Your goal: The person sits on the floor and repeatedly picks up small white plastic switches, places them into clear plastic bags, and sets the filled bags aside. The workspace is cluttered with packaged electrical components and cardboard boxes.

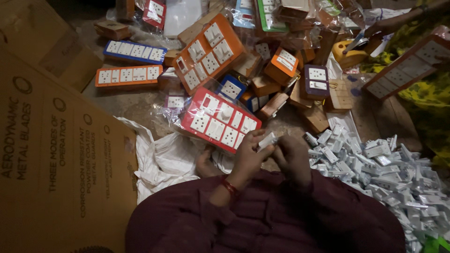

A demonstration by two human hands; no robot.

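Observation:
My left hand (248, 157) and my right hand (293, 157) meet close in front of me over my maroon sleeves. Between the fingers of both sits a small white switch part (267, 140). My left wrist wears a red thread band (229, 187). Just beyond my left hand lies a red switchboard (218, 119) with white sockets and switches, wrapped in clear plastic. A heap of loose white switch parts (379, 168) lies to the right of my right hand.
Orange (208, 51), blue (135, 50) and purple (316, 79) switchboards and wooden boxes cover the floor ahead. A large cardboard box (56, 154) stands at left, a white sack (164, 159) beside it. Another person's hand (379, 29) with a tool is at top right.

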